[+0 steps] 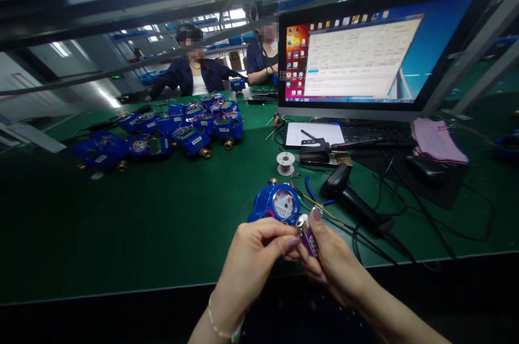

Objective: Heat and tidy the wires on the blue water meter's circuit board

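Note:
A blue water meter (275, 202) with a round white dial lies on the green mat near the front edge, thin coloured wires running off its right side. Just in front of it my right hand (330, 257) is closed around a small purple battery (307, 235), thumb pressed on its top. My left hand (253, 252) meets it from the left, fingers pinched at the battery's lower end. Both hands hover at the table edge, below the meter.
Several blue meters (190, 127) are grouped at the back left. A solder spool (286, 161), a black barcode scanner (352, 198), cables, a keyboard and a monitor (365, 52) stand to the right. Two seated people work at the far side.

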`<state>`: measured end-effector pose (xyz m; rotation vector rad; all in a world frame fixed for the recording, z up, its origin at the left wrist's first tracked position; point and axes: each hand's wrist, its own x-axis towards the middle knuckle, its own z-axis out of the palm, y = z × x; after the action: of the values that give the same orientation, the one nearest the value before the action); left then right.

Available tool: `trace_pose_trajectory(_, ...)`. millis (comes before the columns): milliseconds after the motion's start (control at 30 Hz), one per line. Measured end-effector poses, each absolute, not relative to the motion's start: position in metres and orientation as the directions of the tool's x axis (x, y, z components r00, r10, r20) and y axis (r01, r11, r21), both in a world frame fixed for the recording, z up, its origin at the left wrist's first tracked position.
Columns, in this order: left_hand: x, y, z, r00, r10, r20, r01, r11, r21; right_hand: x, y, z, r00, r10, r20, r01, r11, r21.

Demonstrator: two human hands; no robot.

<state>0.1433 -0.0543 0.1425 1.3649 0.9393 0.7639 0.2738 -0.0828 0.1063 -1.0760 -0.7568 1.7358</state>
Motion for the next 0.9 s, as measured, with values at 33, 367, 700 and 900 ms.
trace_pose_trajectory(33,0.144,-0.058,0.142,0.421,0.907,-0.032,0.12,-0.021,0.993,0.273,-0.084,0.104,-0.136,0.94,-0.313,-0.375,-0.341,-0.862)
trace_pose_trajectory(367,0.151,-0.074,0.138,0.383,0.915,0.128,0.23,-0.228,0.946,0.268,-0.088,0.1,-0.045,0.952,-0.302,-0.357,-0.297,-0.886)
trace_pose_trajectory(700,0.154,-0.077,0.138,0.369,0.909,0.191,0.287,-0.308,0.907,0.267,-0.089,0.097,0.001,0.95,-0.313,-0.349,-0.292,-0.89)
trace_pose_trajectory(900,0.156,-0.076,0.133,0.348,0.901,0.261,0.282,-0.366,0.887,0.267,-0.088,0.095,0.003,0.95,-0.312,-0.351,-0.291,-0.89)
